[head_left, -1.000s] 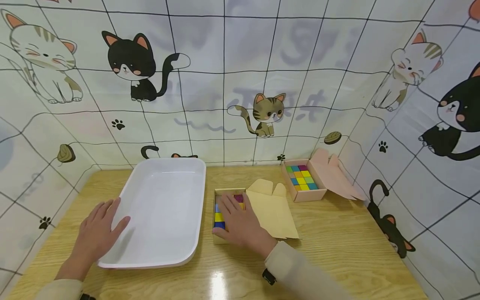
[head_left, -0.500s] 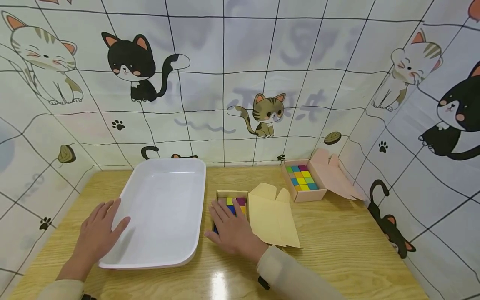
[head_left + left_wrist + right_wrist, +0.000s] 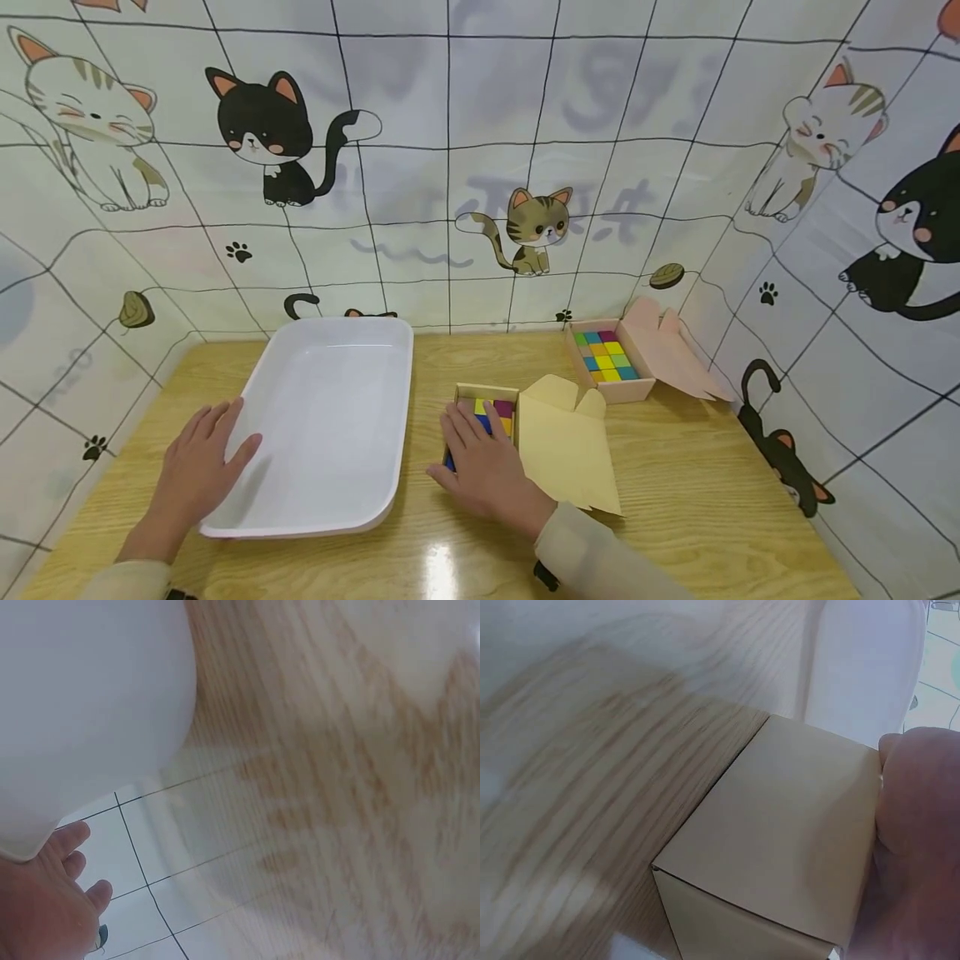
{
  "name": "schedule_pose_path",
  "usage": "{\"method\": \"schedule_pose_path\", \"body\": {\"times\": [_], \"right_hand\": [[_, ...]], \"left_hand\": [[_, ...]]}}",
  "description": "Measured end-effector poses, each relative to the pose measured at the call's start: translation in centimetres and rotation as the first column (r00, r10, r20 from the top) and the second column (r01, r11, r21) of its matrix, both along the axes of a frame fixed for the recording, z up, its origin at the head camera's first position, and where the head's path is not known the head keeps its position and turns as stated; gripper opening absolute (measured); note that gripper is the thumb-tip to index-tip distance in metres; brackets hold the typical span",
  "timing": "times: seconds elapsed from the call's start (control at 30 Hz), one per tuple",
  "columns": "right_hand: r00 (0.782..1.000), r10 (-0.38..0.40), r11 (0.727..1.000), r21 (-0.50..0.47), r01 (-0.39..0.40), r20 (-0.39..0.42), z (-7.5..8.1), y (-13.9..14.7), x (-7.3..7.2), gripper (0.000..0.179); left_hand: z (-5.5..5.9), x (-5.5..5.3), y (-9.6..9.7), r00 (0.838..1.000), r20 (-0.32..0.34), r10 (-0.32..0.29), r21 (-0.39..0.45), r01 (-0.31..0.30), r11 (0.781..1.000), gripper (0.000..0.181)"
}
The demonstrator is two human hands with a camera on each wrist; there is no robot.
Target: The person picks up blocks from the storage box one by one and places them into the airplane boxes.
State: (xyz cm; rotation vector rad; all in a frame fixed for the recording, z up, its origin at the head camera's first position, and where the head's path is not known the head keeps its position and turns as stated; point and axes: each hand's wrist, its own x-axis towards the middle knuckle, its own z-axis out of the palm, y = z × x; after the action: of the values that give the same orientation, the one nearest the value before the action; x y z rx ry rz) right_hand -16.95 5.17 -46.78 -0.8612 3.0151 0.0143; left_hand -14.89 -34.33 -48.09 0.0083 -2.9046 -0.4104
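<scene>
A pale yellow cardboard box [image 3: 486, 390], its lid flap [image 3: 566, 450] folded out to the right, holds colourful small blocks [image 3: 504, 408]. Across its top lies my right hand [image 3: 487, 471], fingers spread and fairly straight, thumb at the left side; much of the contents is hidden. In the right wrist view, the box's plain outer side [image 3: 772, 817] faces the camera beside the hand. My left hand [image 3: 197, 458] rests at the left edge of a white tray [image 3: 322, 433], fingers extended. The left wrist view shows part of that hand [image 3: 56, 900] next to the tray's outer wall [image 3: 90, 690].
A pink box [image 3: 618, 390], also open with rows of colourful blocks, stands at the back right, its flap [image 3: 671, 354] leaning towards the right. Cat-printed cloth walls [image 3: 420, 183] enclose the wooden table [image 3: 712, 492] at the back and both sides.
The yellow box has shifted towards me and to the right, together with my right hand on it. The left hand, tray and pink box have stayed where they were.
</scene>
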Motion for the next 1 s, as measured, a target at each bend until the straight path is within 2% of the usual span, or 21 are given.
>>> {"method": "schedule_pose_path", "body": {"times": [0.2,0.3,0.53,0.7,1.0], "right_hand": [[0.999,-0.012,1.0,0.008,0.012,-0.035,-0.5,2.4,0.1,0.075],[0.999,-0.024,1.0,0.005,0.024,-0.024,-0.5,3.8,0.0,0.077],[0.998,-0.066,0.996,-0.057,0.065,-0.007,-0.7,7.4,-0.4,0.08],[0.996,-0.092,0.994,-0.065,0.091,-0.011,-0.9,10.1,-0.5,0.08],[0.995,-0.09,0.988,-0.13,0.082,-0.053,-1.2,14.8,-0.3,0.074]], "left_hand": [[-0.1,0.0,-0.1,1.0,-0.008,-0.004,0.011,0.004,1.0,0.074],[-0.1,0.0,-0.1,1.0,-0.01,-0.008,0.016,0.008,1.0,0.073],[-0.2,0.2,-0.2,1.0,-0.005,-0.007,0.021,0.007,1.0,0.073],[-0.2,0.2,0.1,1.0,-0.006,-0.011,0.029,0.011,1.0,0.073],[-0.3,0.0,-0.2,1.0,-0.024,-0.02,0.044,0.021,0.999,0.071]]}}
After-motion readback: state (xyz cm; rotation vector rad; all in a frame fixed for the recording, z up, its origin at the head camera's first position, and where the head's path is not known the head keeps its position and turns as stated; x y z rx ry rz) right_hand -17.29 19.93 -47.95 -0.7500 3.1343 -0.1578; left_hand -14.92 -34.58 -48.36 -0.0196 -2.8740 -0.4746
